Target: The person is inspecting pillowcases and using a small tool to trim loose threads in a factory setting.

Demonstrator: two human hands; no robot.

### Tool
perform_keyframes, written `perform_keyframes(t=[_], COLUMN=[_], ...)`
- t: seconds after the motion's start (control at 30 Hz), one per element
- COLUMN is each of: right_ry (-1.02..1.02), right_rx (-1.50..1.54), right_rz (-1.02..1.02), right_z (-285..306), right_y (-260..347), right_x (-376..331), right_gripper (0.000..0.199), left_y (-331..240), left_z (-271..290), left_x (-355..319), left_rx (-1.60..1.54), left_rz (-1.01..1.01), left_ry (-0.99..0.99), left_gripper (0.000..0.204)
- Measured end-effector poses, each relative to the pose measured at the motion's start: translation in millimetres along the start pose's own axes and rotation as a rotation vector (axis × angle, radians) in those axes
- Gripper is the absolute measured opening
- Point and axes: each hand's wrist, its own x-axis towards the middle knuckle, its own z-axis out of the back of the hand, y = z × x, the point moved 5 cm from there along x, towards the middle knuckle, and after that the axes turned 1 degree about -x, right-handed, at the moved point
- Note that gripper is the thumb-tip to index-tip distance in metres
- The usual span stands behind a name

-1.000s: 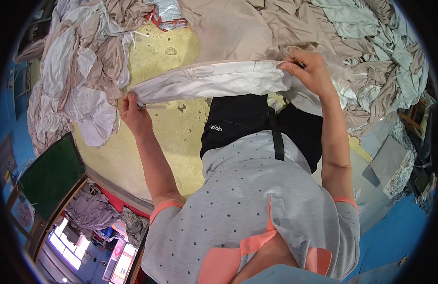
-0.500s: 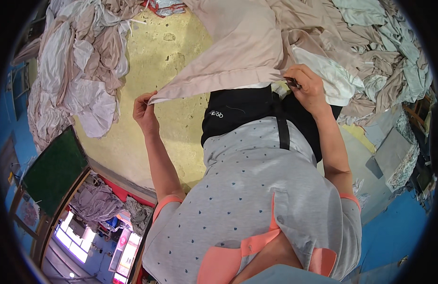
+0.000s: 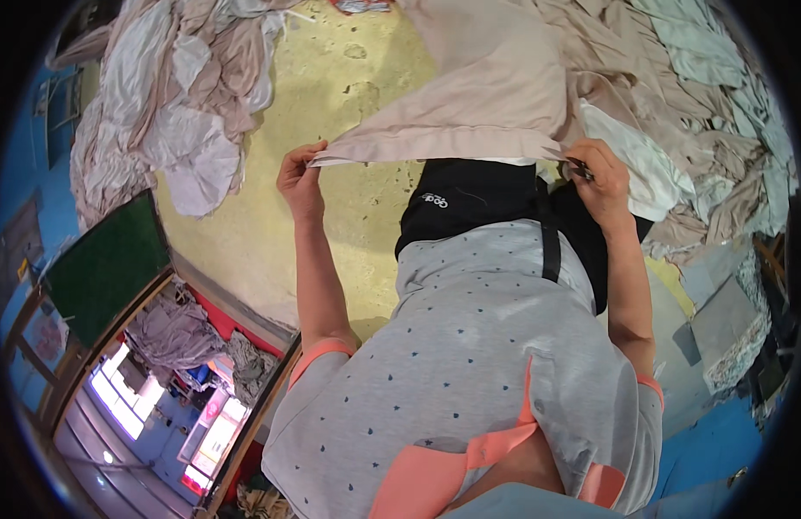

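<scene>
A beige piece of cloth (image 3: 487, 95) lies spread over the yellow table (image 3: 349, 199), its near edge folded into a straight hem. My left hand (image 3: 301, 177) pinches the left corner of that hem. My right hand (image 3: 599, 177) grips the right end of the hem, with a small dark object between its fingers. Both hands hold the edge taut just above my black waist pouch (image 3: 478, 203).
Heaps of beige and white cloth lie at the left (image 3: 167, 121) and across the right side (image 3: 712, 130) of the table. A dark green board (image 3: 102, 264) leans at the lower left. Below it a lower floor with more fabric (image 3: 176, 333) is visible.
The cloth's near edge has been pulled toward my body and the fabric turned, from a whitish rolled edge to a flat beige hem. Both hands moved closer together and nearer to me.
</scene>
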Motion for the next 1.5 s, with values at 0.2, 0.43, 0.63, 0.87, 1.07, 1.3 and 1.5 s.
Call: perform_keyframes(t=[0.2,0.43,0.63,0.87,1.07,1.3,1.5], right_ry=[0.020,0.054,-0.006,0.004,-0.009,0.197,0.377], right_rx=[-0.007,-0.027,-0.071,-0.153,0.087,-0.025,-0.215], right_rz=[0.004,-0.040,-0.047,-0.159,-0.076,-0.029,0.154], right_z=[-6,-8,5,17,-6,-60,-70], right_y=[-2,-4,-10,-3,52,62,63], right_x=[-2,-6,-12,-10,26,67,72], right_gripper=[0.027,0.029,0.027,0.025,0.026,0.023,0.023], left_y=[5,-2,-49,-49,-44,-43,-42], left_z=[3,-59,-166,-210,-211,-209,-210], left_x=[0,-24,-37,-36,-42,-47,-46], left_rx=[-0.013,0.875,0.332,0.369,0.534,0.503,0.543], left_rz=[0.020,0.108,-0.006,0.024,0.012,0.000,0.002], left_ry=[0.000,0.264,0.281,0.213,0.178,0.129,0.158], left_gripper=[0.016,0.017,0.015,0.029,0.041,0.044,0.045])
